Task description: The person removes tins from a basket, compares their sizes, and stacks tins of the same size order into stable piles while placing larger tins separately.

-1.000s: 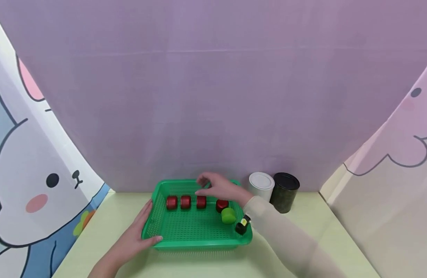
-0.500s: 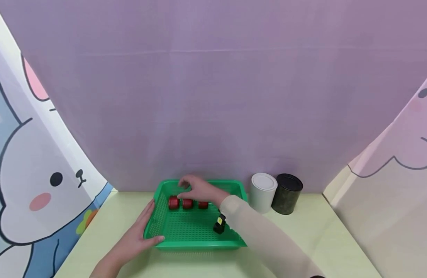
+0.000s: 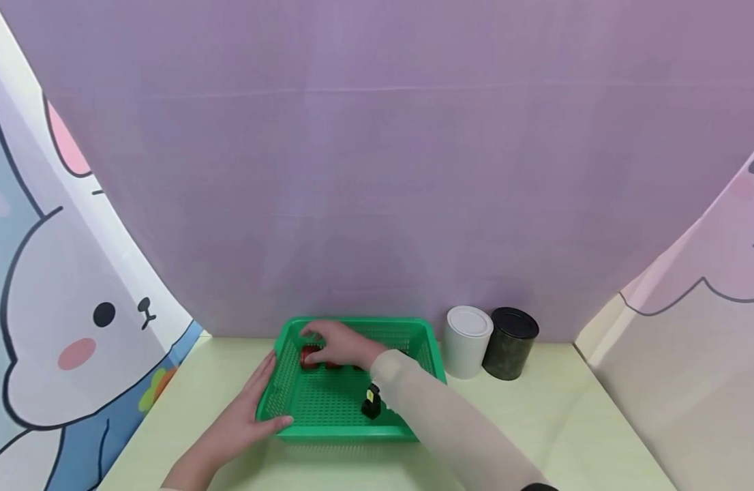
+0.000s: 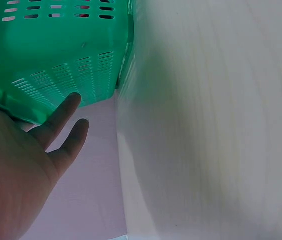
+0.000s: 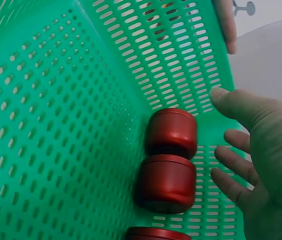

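Left backdrop: cartoon rabbit panel (image 3: pixel 58 320), meeting a purple cloth (image 3: pixel 377 170) that we see spanning the back.
Table (image 3: pixel 561 429): pale top; we make out faint grain in the left wrist view.
Left hand (image 3: pixel 238 417): fingers straight and parted, laid along the left wall of the green basket (image 3: pixel 346 432), thumb over its rim at the near left corner; not curled round it.
Basket build: perforated, rectangular, set on the table, middle of our view.
Red jars (image 5: pixel 167 183): row inside the basket, toward the far wall; we count three in the right wrist view, lowest one cut by the frame.
Right hand (image 3: pixel 339 343): above the row, thumb and fingers well spread, empty; thumb nearest the leftmost jar, and we see a gap between them.
Sleeve (image 3: pixel 457 429): beige, crossing the basket's right side; black device (image 3: pixel 371 408) with yellow patch by the cuff.
White can (image 3: pixel 468 344): lidded, upright, just right of the basket.
Black can (image 3: pixel 510 346): lidded, upright, beside the white one; we can't tell if they touch.
Right backdrop: pinkish cartoon print (image 3: pixel 714 239).
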`<state>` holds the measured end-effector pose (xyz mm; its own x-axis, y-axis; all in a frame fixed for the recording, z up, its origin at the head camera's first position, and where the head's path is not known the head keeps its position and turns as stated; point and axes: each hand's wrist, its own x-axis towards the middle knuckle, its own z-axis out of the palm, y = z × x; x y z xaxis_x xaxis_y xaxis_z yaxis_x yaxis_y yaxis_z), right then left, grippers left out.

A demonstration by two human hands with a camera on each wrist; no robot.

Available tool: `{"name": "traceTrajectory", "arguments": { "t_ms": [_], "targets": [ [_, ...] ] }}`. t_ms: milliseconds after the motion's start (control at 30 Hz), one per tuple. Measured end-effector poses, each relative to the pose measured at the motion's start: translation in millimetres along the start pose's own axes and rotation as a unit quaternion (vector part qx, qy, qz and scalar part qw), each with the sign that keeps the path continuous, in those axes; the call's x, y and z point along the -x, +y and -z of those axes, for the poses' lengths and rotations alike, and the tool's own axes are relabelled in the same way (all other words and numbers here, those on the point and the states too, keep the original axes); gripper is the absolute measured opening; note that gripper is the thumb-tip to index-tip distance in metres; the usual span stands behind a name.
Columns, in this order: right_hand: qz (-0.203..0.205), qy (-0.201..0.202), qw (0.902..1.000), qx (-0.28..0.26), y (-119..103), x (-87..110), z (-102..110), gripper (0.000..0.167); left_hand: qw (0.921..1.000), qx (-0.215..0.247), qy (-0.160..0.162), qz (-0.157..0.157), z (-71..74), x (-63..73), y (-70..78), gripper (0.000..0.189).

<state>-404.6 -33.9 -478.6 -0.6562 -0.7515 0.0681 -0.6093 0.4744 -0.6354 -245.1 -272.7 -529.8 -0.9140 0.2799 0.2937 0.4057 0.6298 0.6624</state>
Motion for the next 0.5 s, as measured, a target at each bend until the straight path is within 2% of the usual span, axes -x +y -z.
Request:
{"name": "traceTrajectory", "arguments": {
  "t_ms": [233, 500],
  "targets": [
    [0.003, -0.011, 0.9989, 0.046, 6, -0.5, -5, 0.058, 0.9999, 0.008, -0.004, 0.006, 0.7, 0.7, 2.5, 0.116],
    [0.017, -0.022, 0.9955, 0.091, 12, -1.7, -12, 0.062, 0.9999, 0.016, 0.0, -0.001, 2.2, 0.8, 6.7, 0.115]
  ]
}}
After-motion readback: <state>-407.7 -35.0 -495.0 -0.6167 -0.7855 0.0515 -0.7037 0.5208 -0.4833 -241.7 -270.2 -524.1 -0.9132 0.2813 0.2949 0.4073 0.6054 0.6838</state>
